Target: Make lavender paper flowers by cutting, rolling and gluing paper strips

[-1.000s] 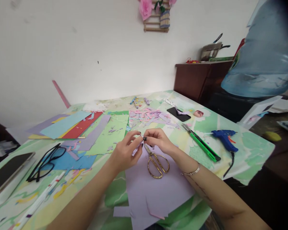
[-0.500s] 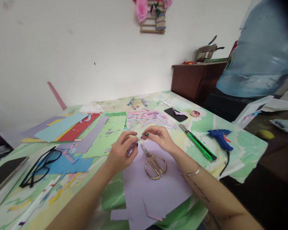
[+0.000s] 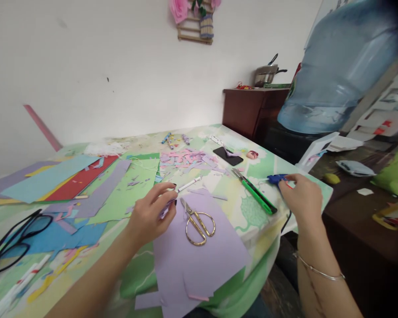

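My left hand (image 3: pixel 155 210) is closed on a thin white stick with dark purplish bands (image 3: pixel 189 183), its free end pointing up to the right. Something purple shows partly inside the same fingers. At the table's right side, my right hand (image 3: pixel 300 196) has its fingers round the blue hot glue gun (image 3: pixel 276 178), whose handle is mostly hidden. Gold-handled scissors (image 3: pixel 200 227) lie on a sheet of purple paper (image 3: pixel 215 265) between my hands. A green utility knife (image 3: pixel 257 192) rests to the left of the glue gun.
Coloured paper sheets (image 3: pixel 102 185) and pink and purple scraps (image 3: pixel 185 158) cover the left and middle. Black glasses (image 3: pixel 23 247) lie at left, a black phone (image 3: pixel 228 155) farther back. The glue gun's cord (image 3: pixel 286 221) hangs over the right edge. A large water bottle (image 3: pixel 331 75) stands beyond.
My right hand has left my left hand and moved right onto the glue gun. My left hand keeps hold, and the banded stick now shows. The view has turned right.
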Demonstrator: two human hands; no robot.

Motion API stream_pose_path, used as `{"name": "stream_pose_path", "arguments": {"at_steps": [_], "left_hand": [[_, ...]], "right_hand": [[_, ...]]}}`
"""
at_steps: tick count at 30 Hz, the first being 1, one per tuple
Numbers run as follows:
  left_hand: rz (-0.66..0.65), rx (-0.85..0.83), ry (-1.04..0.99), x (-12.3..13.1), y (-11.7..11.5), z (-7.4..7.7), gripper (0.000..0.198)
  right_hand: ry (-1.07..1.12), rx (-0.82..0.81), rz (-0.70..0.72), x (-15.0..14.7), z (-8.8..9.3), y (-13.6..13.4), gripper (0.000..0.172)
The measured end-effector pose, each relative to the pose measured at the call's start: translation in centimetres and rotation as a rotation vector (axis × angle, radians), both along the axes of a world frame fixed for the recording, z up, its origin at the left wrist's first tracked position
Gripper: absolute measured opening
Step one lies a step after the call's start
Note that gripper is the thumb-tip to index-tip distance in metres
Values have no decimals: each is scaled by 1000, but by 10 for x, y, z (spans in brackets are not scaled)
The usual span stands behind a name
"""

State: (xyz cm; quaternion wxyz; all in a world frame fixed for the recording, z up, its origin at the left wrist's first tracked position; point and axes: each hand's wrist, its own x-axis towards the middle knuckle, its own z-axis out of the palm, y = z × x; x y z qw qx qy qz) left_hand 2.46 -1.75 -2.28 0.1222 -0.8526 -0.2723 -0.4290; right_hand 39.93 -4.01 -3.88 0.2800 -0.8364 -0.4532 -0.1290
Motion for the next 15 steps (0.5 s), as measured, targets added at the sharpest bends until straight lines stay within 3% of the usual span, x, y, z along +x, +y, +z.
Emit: {"name": "stream_pose_path", "arguments": {"at_steps": [4, 8, 11, 15], "left_hand": [[-13, -21, 1, 1, -1, -1, 25], [-29, -22, -4, 0, -1, 0, 25], [-39, -28, -5, 0, -2, 0, 24], [-40, -31, 9, -1, -3, 0, 24]], "right_hand": [[28, -202, -111, 41, -30, 15, 53], [53, -271, -38, 56, -49, 31, 45], [64, -255, -29, 59, -50, 34, 40], [97, -190, -33, 61, -36, 27, 40]]}}
